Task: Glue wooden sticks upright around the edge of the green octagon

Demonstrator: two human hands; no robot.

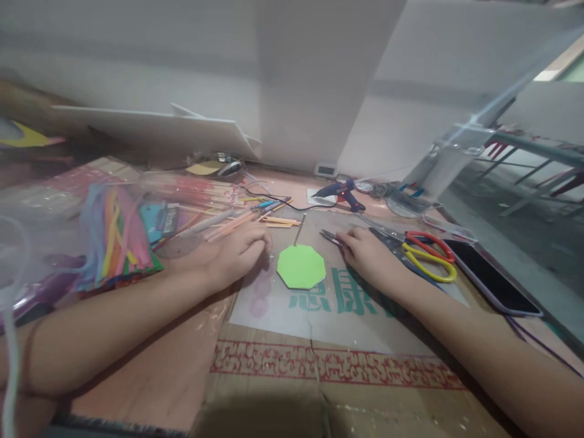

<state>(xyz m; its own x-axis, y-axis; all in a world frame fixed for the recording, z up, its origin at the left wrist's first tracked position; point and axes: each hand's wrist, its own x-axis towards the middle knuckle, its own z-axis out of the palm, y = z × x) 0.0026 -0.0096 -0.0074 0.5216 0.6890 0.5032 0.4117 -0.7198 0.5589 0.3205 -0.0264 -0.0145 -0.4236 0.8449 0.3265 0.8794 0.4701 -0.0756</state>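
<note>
A light-green octagon lies on white printed paper between my two hands, with a thin stick reaching up from its top edge. To its left, my left hand rests on the table with the fingers curled in, apart from the octagon. Nothing shows in that hand, though the inside of its fingers is turned away. On the right, my right hand has its fingers closed on small pliers, whose metal tips point left. Scissors with red and yellow handles lie just right of that hand.
A dark blue glue gun with a red light stands at the back. Colourful pipe cleaners, thin sticks and plastic bags lie left. On the right are a phone and a clear container. A white board leans behind.
</note>
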